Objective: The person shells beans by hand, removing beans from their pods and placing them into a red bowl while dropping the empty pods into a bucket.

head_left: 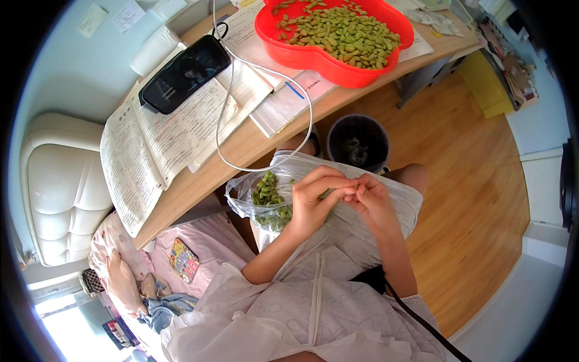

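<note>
Above my lap, my left hand [315,198] and my right hand [370,203] meet at the fingertips, both in a pinch. A bit of green, seemingly a pod, shows under the left fingers; whatever lies between the right fingertips is hidden. Just left of my left hand, a clear plastic bag [240,202] rests on my lap, holding green pods [267,192]. On the table beyond stands a red basin [313,63] with a layer of small green beans or pod pieces [347,36]. A dark bin [358,142] stands on the floor beyond my hands.
An open book [172,130] and papers cover the wooden table [181,196]. A black phone-like device [186,73] lies on them, with a white cable [311,114] looping over the table's edge. A patterned phone case [183,260] lies on pink bedding at left.
</note>
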Demonstrator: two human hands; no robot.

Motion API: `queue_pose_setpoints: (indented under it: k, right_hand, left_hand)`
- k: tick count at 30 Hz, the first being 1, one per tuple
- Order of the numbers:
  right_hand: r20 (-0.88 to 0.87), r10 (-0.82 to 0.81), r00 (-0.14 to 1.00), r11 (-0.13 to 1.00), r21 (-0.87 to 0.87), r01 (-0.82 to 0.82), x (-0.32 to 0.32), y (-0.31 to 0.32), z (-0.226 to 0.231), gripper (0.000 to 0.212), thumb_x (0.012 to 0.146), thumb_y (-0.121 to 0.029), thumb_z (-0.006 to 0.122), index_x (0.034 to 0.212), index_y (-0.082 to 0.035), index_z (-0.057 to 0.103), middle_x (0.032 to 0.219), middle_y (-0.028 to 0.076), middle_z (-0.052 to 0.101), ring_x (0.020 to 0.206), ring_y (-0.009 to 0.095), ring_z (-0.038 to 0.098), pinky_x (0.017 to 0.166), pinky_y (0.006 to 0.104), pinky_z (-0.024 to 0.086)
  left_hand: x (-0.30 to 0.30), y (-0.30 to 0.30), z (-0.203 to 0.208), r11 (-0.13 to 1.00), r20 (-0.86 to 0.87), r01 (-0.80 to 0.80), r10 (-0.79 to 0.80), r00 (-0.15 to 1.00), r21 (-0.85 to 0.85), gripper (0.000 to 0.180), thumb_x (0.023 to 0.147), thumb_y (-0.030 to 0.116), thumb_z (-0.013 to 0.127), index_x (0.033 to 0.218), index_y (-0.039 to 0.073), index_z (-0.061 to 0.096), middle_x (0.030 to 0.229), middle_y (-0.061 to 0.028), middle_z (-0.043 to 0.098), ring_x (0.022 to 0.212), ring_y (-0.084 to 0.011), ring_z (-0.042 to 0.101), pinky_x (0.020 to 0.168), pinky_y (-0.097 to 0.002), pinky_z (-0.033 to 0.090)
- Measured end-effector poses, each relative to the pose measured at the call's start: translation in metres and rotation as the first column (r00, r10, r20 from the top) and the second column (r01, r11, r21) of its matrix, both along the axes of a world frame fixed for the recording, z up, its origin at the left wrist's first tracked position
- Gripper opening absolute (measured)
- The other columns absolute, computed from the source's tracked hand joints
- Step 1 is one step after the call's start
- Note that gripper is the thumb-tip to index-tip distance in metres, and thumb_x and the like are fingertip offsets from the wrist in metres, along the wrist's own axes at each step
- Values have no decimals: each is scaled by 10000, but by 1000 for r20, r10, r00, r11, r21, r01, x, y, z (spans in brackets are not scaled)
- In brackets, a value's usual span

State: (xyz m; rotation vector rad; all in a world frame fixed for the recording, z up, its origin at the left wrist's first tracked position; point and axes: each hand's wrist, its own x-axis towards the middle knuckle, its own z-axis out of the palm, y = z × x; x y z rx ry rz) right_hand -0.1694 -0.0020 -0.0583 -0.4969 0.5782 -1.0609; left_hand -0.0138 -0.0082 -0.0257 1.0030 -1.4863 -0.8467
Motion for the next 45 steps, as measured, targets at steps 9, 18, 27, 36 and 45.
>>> queue_pose_setpoints:
  k: [9,18,27,36,45]
  right_hand:
    - [275,10,961,998,49,-25,15,7,10,92,894,-145,640,940,-110,569,972,8,622,915,108,594,857,274,496]
    - [12,-88,996,994,-71,89,10,13,21,132,857,-68,669,961,-15,606,982,76,631,874,147,617,811,272,512]
    - [-321,-319,892,898,-403,176,5,13,51,224,785,106,666,1004,79,625,979,118,614,893,161,619,802,254,521]
    - [-305,-329,894,891,-413,188,6,15,52,273,769,127,672,1017,50,585,983,119,623,910,180,642,820,290,532]
    - [-338,-330,881,903,-385,191,4,17,53,307,761,119,687,1020,26,553,953,112,626,900,174,645,818,299,532]
  left_hand:
    - [5,1,-4,981,-259,188,-170,951,43,217,750,-44,704,966,-28,682,951,-108,594,864,-184,580,740,-275,477]
    - [11,0,8,985,-194,171,-167,967,5,136,724,-36,732,842,-1,674,879,-101,637,817,-187,614,724,-278,494]
    - [13,1,18,986,49,102,-97,994,-135,105,752,-11,725,834,-8,660,857,-103,644,797,-187,627,687,-268,494]
    - [9,5,12,988,-162,152,-146,976,26,114,813,-30,671,921,-43,637,945,-122,593,842,-185,630,737,-280,564]
    - [11,4,19,972,-154,234,-231,961,0,180,788,-11,703,957,-38,645,978,-134,596,873,-200,637,742,-290,572]
